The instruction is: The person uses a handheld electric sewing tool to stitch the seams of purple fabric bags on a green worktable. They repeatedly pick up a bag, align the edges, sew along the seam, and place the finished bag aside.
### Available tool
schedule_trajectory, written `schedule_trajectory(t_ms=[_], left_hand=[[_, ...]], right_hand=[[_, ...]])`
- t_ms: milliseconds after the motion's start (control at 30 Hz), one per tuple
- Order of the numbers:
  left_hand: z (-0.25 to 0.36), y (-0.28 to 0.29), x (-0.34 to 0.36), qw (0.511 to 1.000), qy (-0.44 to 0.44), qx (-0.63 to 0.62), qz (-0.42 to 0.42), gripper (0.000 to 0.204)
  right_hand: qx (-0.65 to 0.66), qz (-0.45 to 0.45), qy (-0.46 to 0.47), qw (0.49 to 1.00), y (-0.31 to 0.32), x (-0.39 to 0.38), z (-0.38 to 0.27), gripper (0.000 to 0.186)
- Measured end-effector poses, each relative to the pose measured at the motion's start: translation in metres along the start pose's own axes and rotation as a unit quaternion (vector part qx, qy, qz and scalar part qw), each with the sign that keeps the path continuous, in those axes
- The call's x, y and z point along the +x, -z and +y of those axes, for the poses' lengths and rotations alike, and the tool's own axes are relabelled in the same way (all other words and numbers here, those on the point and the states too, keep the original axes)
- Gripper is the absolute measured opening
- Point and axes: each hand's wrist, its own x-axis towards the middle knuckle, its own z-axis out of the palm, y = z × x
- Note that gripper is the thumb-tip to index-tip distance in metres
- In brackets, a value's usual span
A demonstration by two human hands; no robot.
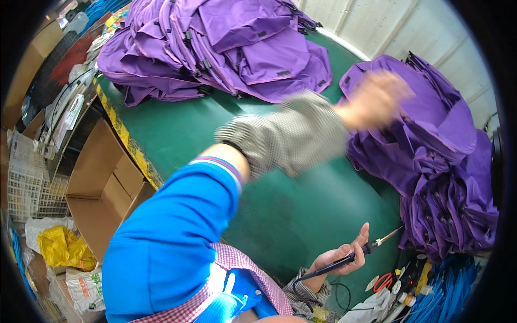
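Observation:
My left hand (379,99), smeared by motion, is stretched across to the right-hand pile of purple fabric pieces (447,124). Whether its fingers hold any of the cloth is not clear. A grey checked sleeve cover (291,134) wraps that forearm. Lower down, my right hand (339,261) grips a soldering iron (371,246) by its black handle. The iron's metal tip points up and right, close to the lower folds of the same purple pile. Its black cord trails down past my wrist.
A second, larger heap of purple fabric (226,48) covers the far side of the green table (307,215). Red-handled scissors (383,282), small bottles and blue strips (447,290) lie at lower right. An open cardboard box (102,188) stands left of the table's yellow-striped edge.

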Motion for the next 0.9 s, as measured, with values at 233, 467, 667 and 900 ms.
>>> schedule_trajectory(t_ms=[233,467,667,900], left_hand=[[-0.217,0.304,-0.143,0.673,0.415,0.603,0.104,0.061],[-0.249,0.369,-0.128,0.641,0.564,0.518,-0.057,0.073],[-0.282,0.411,-0.097,0.692,0.561,0.371,-0.262,0.034],[-0.255,0.333,-0.070,0.520,0.540,-0.594,0.290,0.037]], right_hand=[[0.027,-0.048,-0.048,0.997,-0.027,-0.005,-0.001,0.010],[0.061,-0.110,-0.063,0.990,-0.065,-0.002,-0.016,0.008],[0.072,-0.109,-0.083,0.988,-0.075,-0.001,-0.033,0.007],[0.092,-0.113,-0.082,0.986,-0.082,-0.003,-0.033,0.008]])
